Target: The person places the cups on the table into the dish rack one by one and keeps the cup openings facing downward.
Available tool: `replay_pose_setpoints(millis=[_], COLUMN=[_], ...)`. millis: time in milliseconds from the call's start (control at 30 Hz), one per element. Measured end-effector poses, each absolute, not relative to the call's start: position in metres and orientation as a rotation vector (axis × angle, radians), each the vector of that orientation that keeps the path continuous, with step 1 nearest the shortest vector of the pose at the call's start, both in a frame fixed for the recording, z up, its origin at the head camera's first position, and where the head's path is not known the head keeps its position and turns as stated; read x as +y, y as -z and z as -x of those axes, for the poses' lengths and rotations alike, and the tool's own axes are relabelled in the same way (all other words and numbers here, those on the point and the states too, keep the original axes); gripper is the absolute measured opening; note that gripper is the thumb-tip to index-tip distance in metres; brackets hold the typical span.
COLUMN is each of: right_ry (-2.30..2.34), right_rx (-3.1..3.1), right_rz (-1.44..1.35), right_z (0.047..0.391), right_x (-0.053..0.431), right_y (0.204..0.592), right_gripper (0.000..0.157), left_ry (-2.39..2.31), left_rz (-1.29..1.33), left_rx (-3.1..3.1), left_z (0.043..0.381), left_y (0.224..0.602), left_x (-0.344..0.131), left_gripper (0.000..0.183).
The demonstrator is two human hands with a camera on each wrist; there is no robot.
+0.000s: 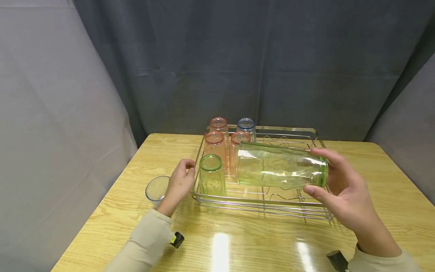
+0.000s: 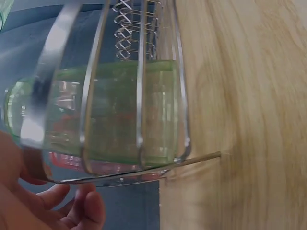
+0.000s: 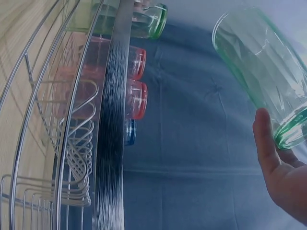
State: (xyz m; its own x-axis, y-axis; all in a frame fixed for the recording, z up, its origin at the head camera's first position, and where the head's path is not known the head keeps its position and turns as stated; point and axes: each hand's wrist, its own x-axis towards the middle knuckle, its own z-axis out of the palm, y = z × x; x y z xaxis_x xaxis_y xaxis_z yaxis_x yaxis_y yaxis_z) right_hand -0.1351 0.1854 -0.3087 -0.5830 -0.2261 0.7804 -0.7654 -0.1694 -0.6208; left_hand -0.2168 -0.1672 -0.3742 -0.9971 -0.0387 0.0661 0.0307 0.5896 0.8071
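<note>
My right hand (image 1: 350, 189) grips a clear green glass (image 1: 282, 166) by its thick base end, thumb below and fingers above. The glass lies nearly sideways in the air over the wire dish rack (image 1: 272, 204), its mouth to the left. At the rack's left rim, my left hand (image 1: 180, 183) holds the flat metal band, with thumb and fingers on either side of it in the left wrist view. Just inside that rim, a second green glass (image 1: 211, 177) stands upside down. Behind it are two pink glasses, one (image 1: 215, 147) left and one (image 1: 238, 145) right.
Farther back in the rack stand another pink glass (image 1: 218, 124) and a blue-based glass (image 1: 246, 126), both upside down. A blue-rimmed glass (image 1: 157, 189) is on the wooden table (image 1: 197, 241), left of the rack. Dark curtains (image 1: 238, 68) hang behind.
</note>
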Motion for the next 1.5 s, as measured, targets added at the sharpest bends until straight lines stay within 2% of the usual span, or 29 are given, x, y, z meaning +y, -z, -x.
replay_pose_setpoints(millis=[533,767,867,1500], right_ry=[-1.615,-1.221,-1.132,-1.039], right_rx=[-1.869,-2.193,-2.27,-2.374], right_rz=[-0.954,-0.733,-0.699,-0.782], right_z=[0.139,0.14,0.144,0.167], right_x=[0.187,0.177,0.172,0.152], right_y=[0.296,0.289,0.288,0.296], right_gripper=[0.07,0.08,0.079,0.077], left_ry=[1.434,1.44,1.44,1.403], left_rz=[-0.022,-0.054,-0.07,-0.069], left_rx=[-2.684,-2.682,-2.686,-2.675], left_z=[0.226,0.225,0.224,0.223], left_y=[0.389,0.389,0.39,0.389], left_x=[-0.154,-0.151,-0.152,-0.151], left_gripper=[0.037,0.037,0.038,0.038])
